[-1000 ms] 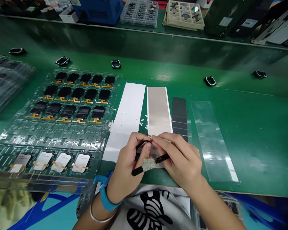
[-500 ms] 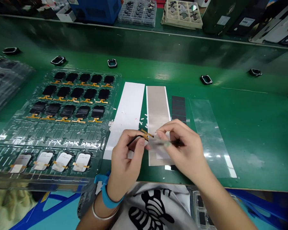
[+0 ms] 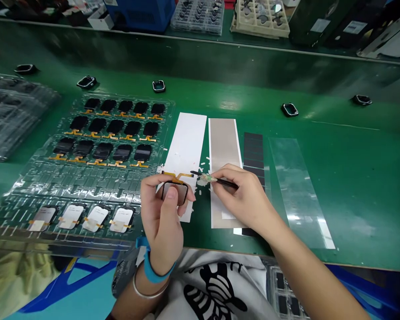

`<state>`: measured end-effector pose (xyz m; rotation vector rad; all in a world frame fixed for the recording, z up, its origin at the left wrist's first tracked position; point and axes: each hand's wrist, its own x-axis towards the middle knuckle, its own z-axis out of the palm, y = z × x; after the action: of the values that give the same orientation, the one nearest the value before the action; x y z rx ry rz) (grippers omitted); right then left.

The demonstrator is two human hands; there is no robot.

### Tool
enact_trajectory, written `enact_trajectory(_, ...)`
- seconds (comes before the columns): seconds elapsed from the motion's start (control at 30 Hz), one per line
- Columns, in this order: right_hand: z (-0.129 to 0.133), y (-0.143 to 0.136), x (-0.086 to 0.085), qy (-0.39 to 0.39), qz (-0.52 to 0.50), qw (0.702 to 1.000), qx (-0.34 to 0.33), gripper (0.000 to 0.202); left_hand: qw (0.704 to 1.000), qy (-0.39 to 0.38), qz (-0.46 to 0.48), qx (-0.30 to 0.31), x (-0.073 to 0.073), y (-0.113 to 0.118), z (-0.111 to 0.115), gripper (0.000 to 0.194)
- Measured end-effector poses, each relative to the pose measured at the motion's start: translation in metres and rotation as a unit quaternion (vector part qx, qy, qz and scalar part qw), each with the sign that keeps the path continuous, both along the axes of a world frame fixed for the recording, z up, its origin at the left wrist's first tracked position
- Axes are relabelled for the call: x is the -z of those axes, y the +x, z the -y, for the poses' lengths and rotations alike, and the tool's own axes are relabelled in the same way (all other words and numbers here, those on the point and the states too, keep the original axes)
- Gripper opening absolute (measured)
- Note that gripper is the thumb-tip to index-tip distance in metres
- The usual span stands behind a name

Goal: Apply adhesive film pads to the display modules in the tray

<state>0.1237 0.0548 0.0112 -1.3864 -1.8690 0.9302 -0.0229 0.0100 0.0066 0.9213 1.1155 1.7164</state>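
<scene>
Screen [image 3: 181, 191] shifted left, mid-frame; left hand [image 3: 163, 220] pinching it, right hand [image 3: 244, 195] gripping the black tool [image 3: 207, 178]. Probably ribbon [image 3: 177, 178] work, next wants steadiness.

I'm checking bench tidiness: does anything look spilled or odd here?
Yes. Small white scraps lie scattered on the green bench between the long white paper-like strip and the white-edged beige strip, looking like uncleared litter. Also, the slim black tool in the right hand carries a ragged, pale lumpy patch, unlike its smooth ends.
</scene>
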Motion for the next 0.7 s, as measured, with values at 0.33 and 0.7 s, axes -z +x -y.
enact_trajectory(0.33,0.000,0.004,-0.012,-0.206,-0.290,0.934,-0.046,0.027,0.980,-0.045,-0.061,0.184,0.000,-0.001,0.006,0.005)
enact_trajectory(0.7,0.006,0.008,-0.011,-0.221,-0.296,0.928,-0.050,0.020,0.968,-0.066,-0.160,0.183,0.009,-0.001,0.005,0.009)
